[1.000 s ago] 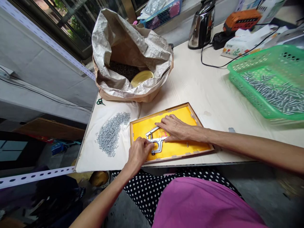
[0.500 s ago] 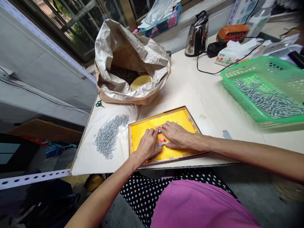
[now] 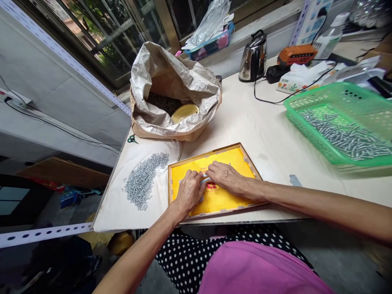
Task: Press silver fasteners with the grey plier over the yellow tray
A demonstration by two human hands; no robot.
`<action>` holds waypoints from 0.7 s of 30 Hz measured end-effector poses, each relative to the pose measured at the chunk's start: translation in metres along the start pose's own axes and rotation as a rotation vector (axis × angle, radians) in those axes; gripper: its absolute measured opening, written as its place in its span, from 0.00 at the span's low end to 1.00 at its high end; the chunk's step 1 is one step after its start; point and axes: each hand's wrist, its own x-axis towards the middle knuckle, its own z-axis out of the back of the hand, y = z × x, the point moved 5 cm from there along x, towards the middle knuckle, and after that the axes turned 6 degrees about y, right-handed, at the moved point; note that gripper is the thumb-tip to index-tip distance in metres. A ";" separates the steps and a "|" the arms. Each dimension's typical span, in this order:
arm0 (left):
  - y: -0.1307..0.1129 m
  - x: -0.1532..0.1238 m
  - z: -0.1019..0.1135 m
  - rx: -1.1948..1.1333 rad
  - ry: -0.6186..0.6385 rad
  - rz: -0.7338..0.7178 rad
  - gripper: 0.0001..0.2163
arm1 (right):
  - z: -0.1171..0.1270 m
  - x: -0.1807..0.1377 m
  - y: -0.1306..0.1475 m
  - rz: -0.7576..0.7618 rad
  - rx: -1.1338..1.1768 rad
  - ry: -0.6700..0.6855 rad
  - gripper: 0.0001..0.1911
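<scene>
A wooden-framed yellow tray lies at the near table edge. A silver hand tool rests on it, mostly hidden under my hands. My left hand lies curled over the tool's left part. My right hand presses on the tool from the right, fingers together and bent. A small red mark shows on the yellow surface between both hands.
A heap of small metal pins lies on a white cloth left of the tray. Behind stands an open paper sack with a yellow bowl inside. A green basket of pins sits right. A kettle and cables stand at the back.
My left hand moved from the tool's lower handle up onto it, meeting my right hand. The tool, plainly seen before, is now mostly covered. The camera view shifted slightly.
</scene>
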 end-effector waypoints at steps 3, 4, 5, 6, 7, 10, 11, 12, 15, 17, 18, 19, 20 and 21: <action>0.001 0.004 -0.006 -0.007 0.038 0.028 0.05 | -0.005 0.000 -0.002 -0.019 0.042 0.041 0.10; 0.001 0.004 -0.008 -0.010 0.051 0.039 0.05 | -0.007 0.000 -0.003 -0.027 0.051 0.058 0.10; 0.001 0.005 -0.009 -0.017 0.062 0.047 0.05 | -0.008 0.000 -0.003 -0.032 0.056 0.074 0.10; 0.001 0.005 -0.010 -0.025 0.070 0.054 0.06 | -0.009 0.001 -0.003 -0.035 0.058 0.086 0.10; 0.001 0.005 -0.011 -0.035 0.077 0.061 0.06 | -0.009 0.001 -0.004 -0.032 0.059 0.094 0.10; 0.001 0.004 -0.012 -0.063 0.078 0.086 0.08 | -0.009 0.001 -0.006 -0.010 0.060 0.078 0.09; 0.002 0.005 -0.012 -0.073 0.065 0.101 0.09 | -0.009 0.001 -0.007 -0.010 0.054 0.058 0.09; 0.003 0.005 -0.012 -0.086 0.048 0.114 0.12 | -0.010 0.001 -0.008 -0.014 0.042 0.033 0.09; 0.010 0.007 -0.012 -0.166 0.023 0.123 0.24 | -0.011 0.001 -0.008 -0.025 -0.012 -0.071 0.16; 0.020 0.008 -0.011 -0.255 0.033 0.108 0.28 | -0.015 0.001 -0.004 0.002 -0.044 -0.109 0.13; 0.027 0.007 -0.008 -0.301 0.017 0.114 0.26 | -0.017 0.001 -0.001 0.014 -0.056 -0.111 0.11; 0.037 0.005 -0.003 -0.341 -0.019 0.135 0.23 | -0.020 0.001 0.001 0.019 -0.061 -0.100 0.09; 0.050 0.002 0.004 -0.369 -0.073 0.172 0.19 | -0.023 0.000 0.003 0.014 -0.058 -0.079 0.07; 0.065 -0.004 0.012 -0.385 -0.137 0.225 0.16 | -0.025 0.000 0.004 0.003 -0.048 -0.055 0.06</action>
